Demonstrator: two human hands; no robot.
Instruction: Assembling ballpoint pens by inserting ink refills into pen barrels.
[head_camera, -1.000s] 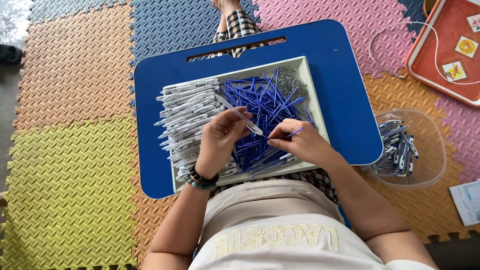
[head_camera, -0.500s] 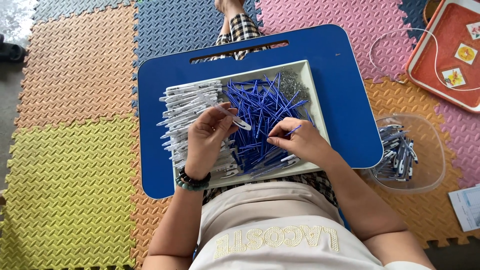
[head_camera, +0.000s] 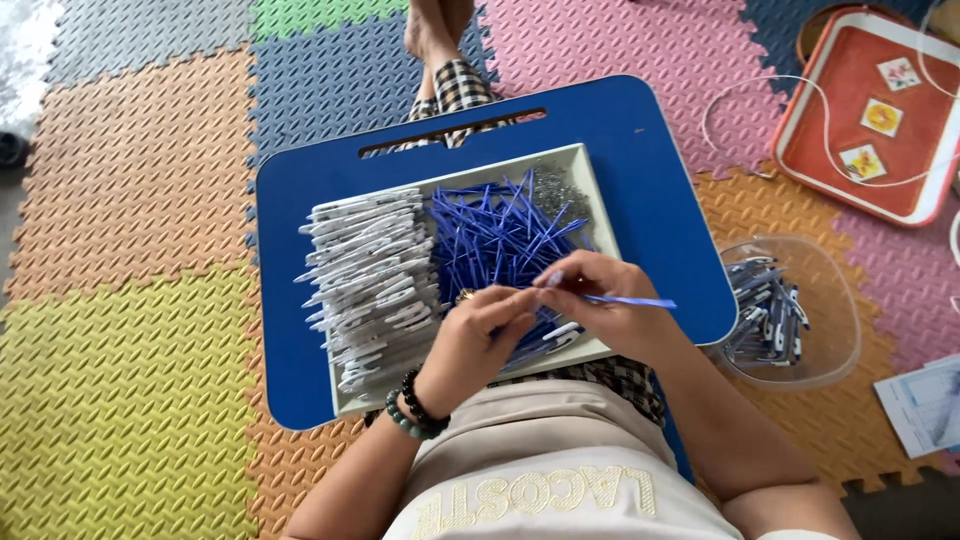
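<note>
Overhead, head view: a blue lap tray (head_camera: 680, 200) serves as worktop, carrying a pale shallow tray (head_camera: 598, 200). White pen barrels (head_camera: 365, 270) are stacked at its left, blue refills (head_camera: 500, 235) heaped at its right (sorted apart, seemingly for easy picking). One blue refill (head_camera: 630, 300) is pinched by the right hand (head_camera: 610, 310), its grip closed on it just above the heap. The left hand (head_camera: 480, 340), fingertips closed, meets it; what it holds cannot be told. A clear bowl of pens (head_camera: 775, 310) is placed beside, on the foam-mat floor (head_camera: 120, 250).
</note>
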